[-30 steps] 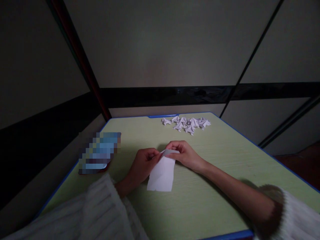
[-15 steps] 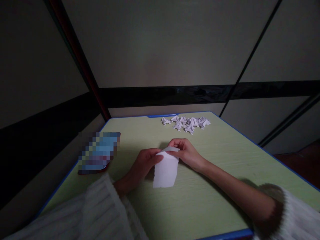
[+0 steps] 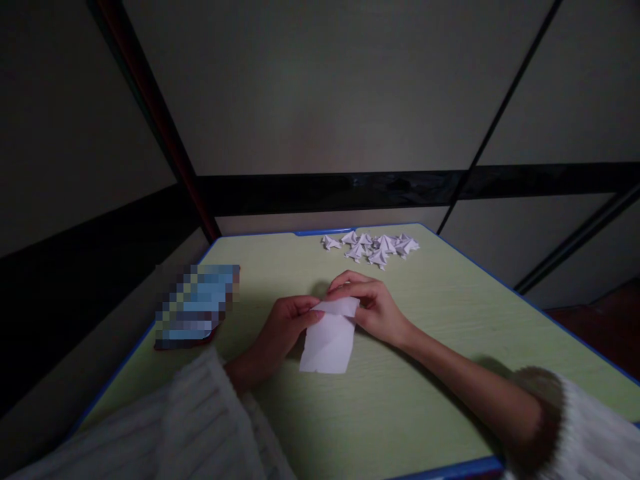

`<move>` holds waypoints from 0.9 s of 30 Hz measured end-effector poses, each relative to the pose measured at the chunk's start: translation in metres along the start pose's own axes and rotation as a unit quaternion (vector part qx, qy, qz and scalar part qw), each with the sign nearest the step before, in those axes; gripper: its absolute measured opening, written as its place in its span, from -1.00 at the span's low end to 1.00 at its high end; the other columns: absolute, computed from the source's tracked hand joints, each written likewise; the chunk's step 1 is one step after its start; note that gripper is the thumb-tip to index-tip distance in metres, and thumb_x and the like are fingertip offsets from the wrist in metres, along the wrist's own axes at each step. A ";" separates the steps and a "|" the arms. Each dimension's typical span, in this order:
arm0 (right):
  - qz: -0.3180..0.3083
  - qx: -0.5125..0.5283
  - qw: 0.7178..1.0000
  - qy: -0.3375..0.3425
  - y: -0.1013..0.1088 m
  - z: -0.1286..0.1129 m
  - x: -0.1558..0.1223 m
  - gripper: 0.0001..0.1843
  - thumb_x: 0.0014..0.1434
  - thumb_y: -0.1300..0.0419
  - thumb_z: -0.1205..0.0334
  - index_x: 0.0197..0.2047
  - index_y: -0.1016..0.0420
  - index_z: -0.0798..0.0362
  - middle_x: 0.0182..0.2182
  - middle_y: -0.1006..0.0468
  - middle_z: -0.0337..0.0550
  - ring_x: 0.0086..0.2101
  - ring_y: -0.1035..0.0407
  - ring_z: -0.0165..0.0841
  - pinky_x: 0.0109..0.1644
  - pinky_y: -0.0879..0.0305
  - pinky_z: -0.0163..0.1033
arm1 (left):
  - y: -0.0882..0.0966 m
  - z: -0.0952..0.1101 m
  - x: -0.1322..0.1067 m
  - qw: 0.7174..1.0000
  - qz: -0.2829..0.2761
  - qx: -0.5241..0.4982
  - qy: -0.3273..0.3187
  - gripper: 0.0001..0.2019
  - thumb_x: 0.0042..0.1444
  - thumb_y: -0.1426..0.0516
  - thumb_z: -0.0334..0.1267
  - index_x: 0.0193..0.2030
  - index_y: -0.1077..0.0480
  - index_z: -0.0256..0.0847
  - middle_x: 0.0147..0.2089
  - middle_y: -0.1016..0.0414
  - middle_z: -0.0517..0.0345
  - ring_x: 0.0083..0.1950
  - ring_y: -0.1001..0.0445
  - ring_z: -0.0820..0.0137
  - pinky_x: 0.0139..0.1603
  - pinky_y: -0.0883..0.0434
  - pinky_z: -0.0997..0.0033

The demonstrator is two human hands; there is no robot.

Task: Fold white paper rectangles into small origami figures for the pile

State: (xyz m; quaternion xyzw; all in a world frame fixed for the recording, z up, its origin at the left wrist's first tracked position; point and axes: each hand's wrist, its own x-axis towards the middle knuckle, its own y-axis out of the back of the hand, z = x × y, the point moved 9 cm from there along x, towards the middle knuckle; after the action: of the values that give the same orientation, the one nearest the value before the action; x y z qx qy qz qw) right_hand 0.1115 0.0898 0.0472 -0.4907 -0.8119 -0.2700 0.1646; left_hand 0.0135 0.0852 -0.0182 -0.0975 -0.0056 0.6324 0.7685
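White paper sheet [image 3: 327,347] at lower centre of the frame, a flap [image 3: 341,307] lying along its top edge. Left hand [image 3: 290,320]: grip pinching the sheet's left side, thumb in front. Right hand [image 3: 383,310]: grip on the flap's right end, fingers over the top; exact fingertip contact hard to tell. Folded paper pieces [image 3: 385,245] clustered on the green surface [image 3: 450,300], right of centre.

Left hand [image 3: 287,323] pinches the left edge of the paper [image 3: 327,347], thumb on top; right hand [image 3: 373,310] bends its fingers over the far edge; bare right forearm [image 3: 460,383] slants in from near right of it.
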 end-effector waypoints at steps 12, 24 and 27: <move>-0.022 0.008 1.000 0.010 -0.004 0.002 0.000 -0.78 -0.11 -0.11 0.54 -0.42 -0.50 0.11 -0.39 -0.39 -0.13 -0.37 -0.30 -0.44 -0.33 -0.22 -0.32 | 0.002 0.002 0.001 1.000 0.011 0.021 -0.013 -0.81 -0.20 -0.11 -0.22 -0.65 -0.33 -0.31 -0.72 -0.18 0.32 -0.66 -0.08 0.59 -0.65 0.00 0.58; -0.009 0.150 0.981 -0.122 -0.002 0.023 -0.001 -0.75 -0.05 -0.12 0.23 -0.25 -0.34 0.12 -0.39 -0.39 -0.18 -0.42 -0.24 -0.48 -0.38 -0.15 -0.36 | 0.012 0.023 -0.002 0.976 0.083 0.179 -0.095 -0.77 -0.13 -0.05 -0.20 -0.64 -0.30 -0.32 -0.67 -0.17 0.31 -0.61 -0.07 0.57 -0.63 -0.01 0.57; -0.012 0.077 0.984 -0.159 -0.008 0.026 -0.003 -0.80 -0.05 -0.13 0.17 -0.47 -0.33 0.17 -0.58 -0.30 -0.26 -0.54 -0.16 -0.53 -0.51 -0.07 -0.42 | 0.006 0.024 -0.004 0.970 0.059 0.207 -0.115 -0.78 -0.11 -0.05 -0.21 -0.60 -0.33 -0.32 -0.65 -0.21 0.29 -0.58 -0.10 0.55 -0.61 -0.04 0.57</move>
State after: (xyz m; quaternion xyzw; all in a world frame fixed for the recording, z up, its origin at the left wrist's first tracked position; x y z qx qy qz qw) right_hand 0.1053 0.1006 0.0222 -0.5033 -0.8521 -0.1273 0.0669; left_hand 0.0034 0.0859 0.0048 0.1370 0.0435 0.6713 0.7271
